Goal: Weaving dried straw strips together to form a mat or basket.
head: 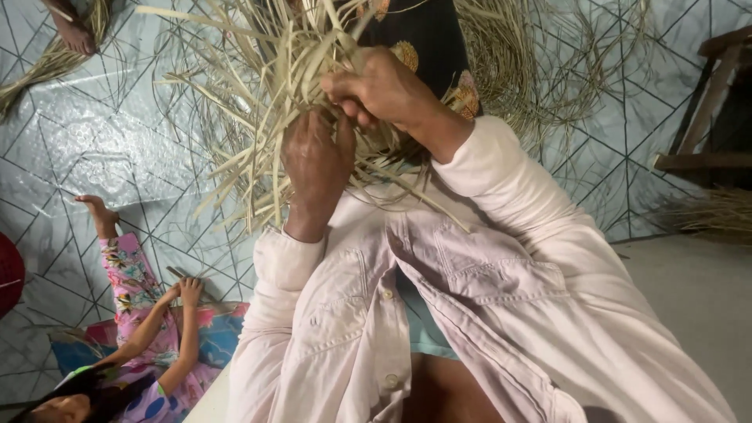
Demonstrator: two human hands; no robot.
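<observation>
Both hands work in a bundle of dry straw strips (266, 117) held in front of the person's chest. The left hand (316, 160) has its fingers tucked into the strips and gripping them; the right hand (380, 86), just above, is clenched around a few strands. On the patterned floor (117, 133) at near left sits another person in a flowered dress (137, 313).

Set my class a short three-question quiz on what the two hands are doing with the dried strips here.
1. True or false: the left hand and the right hand are both on the bundle of dried strips.
2. The floor shows: A) plain wood, B) crossing lines, C) checks.
3. Fill in: the other person, lower left, wears ____-patterned clothes.
Key: 1 true; 2 B; 3 flower.
</observation>
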